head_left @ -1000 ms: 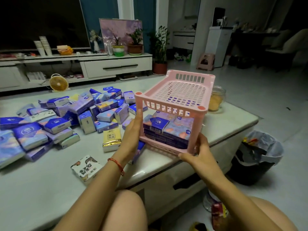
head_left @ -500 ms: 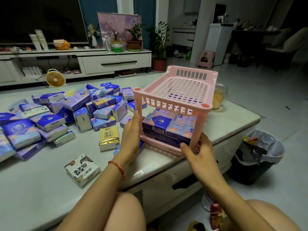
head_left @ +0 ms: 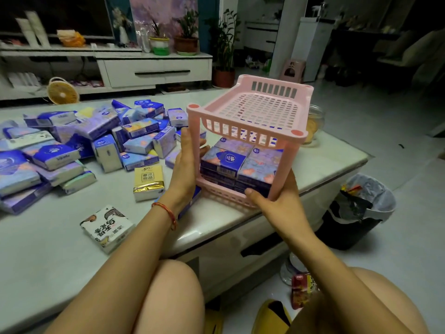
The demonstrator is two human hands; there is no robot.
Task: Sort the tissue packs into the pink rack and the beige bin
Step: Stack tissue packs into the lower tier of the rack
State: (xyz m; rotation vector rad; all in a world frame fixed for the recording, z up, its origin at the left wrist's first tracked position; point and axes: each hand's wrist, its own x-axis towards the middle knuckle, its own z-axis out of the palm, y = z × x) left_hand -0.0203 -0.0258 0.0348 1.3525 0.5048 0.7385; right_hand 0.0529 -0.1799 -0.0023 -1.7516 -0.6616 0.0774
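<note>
Pink two-tier rack, purple tissue packs below; left hand and right hand, grip round front legs.

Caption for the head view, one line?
A person's left hand and right hand grip the pink rack at the table edge, stacked tissue packs on its lower shelf, loose packs piled alongside.
</note>
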